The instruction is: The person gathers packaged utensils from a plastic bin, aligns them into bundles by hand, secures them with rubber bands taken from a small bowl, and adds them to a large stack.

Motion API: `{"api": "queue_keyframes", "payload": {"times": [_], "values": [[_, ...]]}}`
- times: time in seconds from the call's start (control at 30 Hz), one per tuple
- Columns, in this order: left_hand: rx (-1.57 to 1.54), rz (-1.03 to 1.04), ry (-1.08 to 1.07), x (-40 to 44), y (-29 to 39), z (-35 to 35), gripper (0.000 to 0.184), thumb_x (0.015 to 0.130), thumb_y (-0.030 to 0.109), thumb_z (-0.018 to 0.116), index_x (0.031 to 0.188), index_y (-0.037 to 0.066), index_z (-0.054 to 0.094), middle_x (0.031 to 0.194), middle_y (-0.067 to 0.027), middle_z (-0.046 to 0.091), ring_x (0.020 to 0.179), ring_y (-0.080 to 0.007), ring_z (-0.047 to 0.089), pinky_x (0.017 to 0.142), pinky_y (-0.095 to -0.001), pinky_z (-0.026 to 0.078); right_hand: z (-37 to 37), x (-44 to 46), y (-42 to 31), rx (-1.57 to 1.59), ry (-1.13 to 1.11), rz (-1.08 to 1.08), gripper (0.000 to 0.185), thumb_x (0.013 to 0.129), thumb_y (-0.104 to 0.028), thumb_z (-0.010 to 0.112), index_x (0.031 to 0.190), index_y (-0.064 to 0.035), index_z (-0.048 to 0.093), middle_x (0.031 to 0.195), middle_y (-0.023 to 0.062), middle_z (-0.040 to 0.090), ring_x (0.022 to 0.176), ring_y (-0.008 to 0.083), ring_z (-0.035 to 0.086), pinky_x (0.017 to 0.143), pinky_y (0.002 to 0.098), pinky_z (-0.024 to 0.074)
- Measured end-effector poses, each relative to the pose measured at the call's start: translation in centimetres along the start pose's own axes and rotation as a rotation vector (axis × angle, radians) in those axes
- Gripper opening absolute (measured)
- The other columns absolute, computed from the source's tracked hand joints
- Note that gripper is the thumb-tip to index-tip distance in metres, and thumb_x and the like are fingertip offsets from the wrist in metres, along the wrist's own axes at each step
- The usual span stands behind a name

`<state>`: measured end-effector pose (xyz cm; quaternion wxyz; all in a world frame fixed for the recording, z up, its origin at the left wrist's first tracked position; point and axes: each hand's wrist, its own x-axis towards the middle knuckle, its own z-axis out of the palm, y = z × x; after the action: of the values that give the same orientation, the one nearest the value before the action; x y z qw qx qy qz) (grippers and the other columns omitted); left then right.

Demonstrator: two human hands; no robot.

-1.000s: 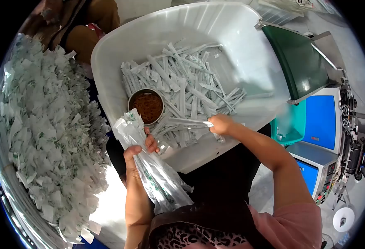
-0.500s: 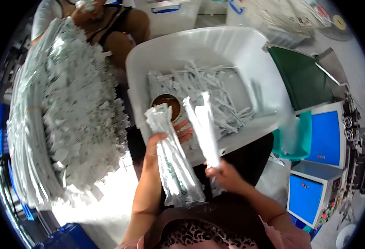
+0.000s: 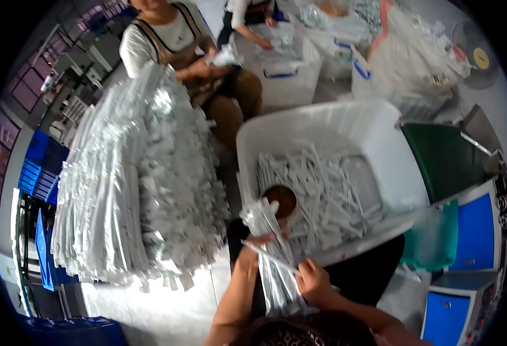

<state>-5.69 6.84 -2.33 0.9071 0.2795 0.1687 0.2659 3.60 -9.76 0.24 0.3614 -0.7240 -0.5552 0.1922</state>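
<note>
My left hand is closed around a bundle of long, clear-wrapped white packets, held over my lap at the tub's near edge. My right hand pinches a slim white wrapped packet, which lies slantwise across the bundle. Just beyond the hands is the large white tub, with many similar packets scattered loose inside. A round container with a brown interior sits in the tub's near left part, close to the bundle's top.
A tall heap of bundled packets stands to my left. Beyond it a person sits handling something white; another person's arms reach over a lidded box. A teal basket and blue-panelled machine stand at right.
My view has swung left and up, bringing people into sight. My right hand has come in against the bundle; its white packets, upright before, now show as one slim packet across the bundle.
</note>
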Motion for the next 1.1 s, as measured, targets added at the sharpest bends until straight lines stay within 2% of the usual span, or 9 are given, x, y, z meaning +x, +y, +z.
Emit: {"api": "queue_keyframes", "payload": {"times": [0.1, 0.33, 0.43, 0.5, 0.57, 0.73, 0.83, 0.93, 1.1], "values": [[0.129, -0.068, 0.359, -0.2, -0.1, -0.1, 0.044, 0.065, 0.007, 0.062, 0.108, -0.001, 0.05, 0.084, -0.0113, 0.059, 0.076, -0.0216, 0.059, 0.067, -0.0332, 0.05, -0.2, 0.6, 0.8, 0.048, -0.003, -0.032, 0.009, 0.076, -0.009, 0.052, 0.076, -0.0012, 0.047, 0.073, 0.0162, 0.048, 0.063, 0.0349, 0.051, 0.053, 0.0407, 0.0418], [-0.169, -0.288, 0.303, 0.0, 0.7, 0.8, 0.024, 0.069, 0.01, 0.056, 0.091, 0.001, 0.052, 0.074, -0.0099, 0.056, 0.07, -0.0205, 0.057, 0.067, -0.0315, 0.049, -1.6, 6.5, 10.3, 0.184, 0.089, 0.509, 0.017, 0.086, -0.015, 0.047, 0.082, 0.001, 0.046, 0.056, 0.0081, 0.055, 0.046, 0.0192, 0.055, 0.043, 0.0302, 0.0442], [-0.131, -0.287, 0.261, 0.2, 0.4, 2.8, 0.028, 0.068, 0.01, 0.054, 0.094, 0.001, 0.05, 0.076, -0.0093, 0.055, 0.071, -0.0207, 0.056, 0.068, -0.0312, 0.048, 0.7, 8.1, 15.8, -0.382, -0.103, 0.084, 0.031, 0.081, -0.012, 0.055, 0.107, 0.0035, 0.049, 0.096, 0.0201, 0.056, 0.088, 0.0297, 0.055, 0.074, 0.0342, 0.0459], [-0.123, -0.185, 0.274, 1.3, 0.8, 2.8, 0.032, 0.065, 0.008, 0.052, 0.096, 0.002, 0.049, 0.079, -0.009, 0.055, 0.072, -0.0208, 0.055, 0.068, -0.0331, 0.048, -2.0, 9.2, 8.0, 0.035, -0.191, -0.042, 0.046, 0.079, -0.017, 0.059, 0.117, 0.002, 0.042, 0.118, 0.0208, 0.043, 0.107, 0.03, 0.045, 0.087, 0.0356, 0.0386], [-0.114, -0.179, 0.312, 1.7, 1.1, 2.4, 0.035, 0.063, 0.007, 0.051, 0.098, 0.002, 0.049, 0.081, -0.0088, 0.055, 0.074, -0.0218, 0.055, 0.069, -0.0349, 0.047, -1.3, 8.0, 4.2, 1.119, -0.423, 0.09, 0.061, 0.077, -0.025, 0.063, 0.124, 0.0003, 0.033, 0.124, 0.0166, 0.038, 0.112, 0.0249, 0.041, 0.091, 0.0355, 0.0352], [-0.127, -0.229, 0.202, 1.4, 0.0, 0.7, 0.042, 0.065, 0.008, 0.056, 0.105, -0.002, 0.047, 0.082, -0.0156, 0.055, 0.078, -0.0257, 0.057, 0.072, -0.0361, 0.047, 3.6, 1.4, 5.2, 1.498, -0.896, 0.696, 0.082, 0.067, -0.017, 0.072, 0.131, -0.005, 0.022, 0.121, 0.0078, 0.039, 0.113, 0.0169, 0.038, 0.092, 0.03, 0.0335], [0.032, -0.217, 0.075, -0.9, -0.2, 0.5, 0.049, 0.064, 0.002, 0.059, 0.109, -0.005, 0.043, 0.088, -0.0185, 0.056, 0.083, -0.0302, 0.057, 0.073, -0.0381, 0.048, 2.5, -0.7, 2.6, 1.417, -0.745, 0.676, 0.081, 0.064, -0.01, 0.073, 0.13, -0.0052, 0.025, 0.118, 0.0063, 0.042, 0.108, 0.0149, 0.042, 0.09, 0.0294, 0.0361], [-0.13, -0.32, 0.028, -1.2, 0.2, 0.7, 0.049, 0.064, 0.005, 0.061, 0.109, -0.005, 0.043, 0.091, -0.0183, 0.055, 0.084, -0.0306, 0.057, 0.073, -0.04, 0.048, 1.0, 0.4, 1.0, 1.296, -0.805, 0.813, 0.046, 0.067, -0.02, 0.072, 0.103, -0.0013, 0.052, 0.093, 0.0066, 0.057, 0.088, 0.0141, 0.054, 0.08, 0.0274, 0.0432], [-0.307, -0.146, -0.009, -0.9, 0.5, -0.7, 0.059, 0.061, 0.003, 0.065, 0.113, 0.007, 0.039, 0.077, -0.0074, 0.05, 0.07, -0.0248, 0.055, 0.067, -0.0393, 0.046, 0.6, 4.2, 0.7, 0.987, -0.911, 0.706, 0.06, 0.068, -0.029, 0.071, 0.114, -0.0004, 0.046, 0.102, 0.0099, 0.055, 0.093, 0.0164, 0.052, 0.083, 0.0291, 0.0411]]}}
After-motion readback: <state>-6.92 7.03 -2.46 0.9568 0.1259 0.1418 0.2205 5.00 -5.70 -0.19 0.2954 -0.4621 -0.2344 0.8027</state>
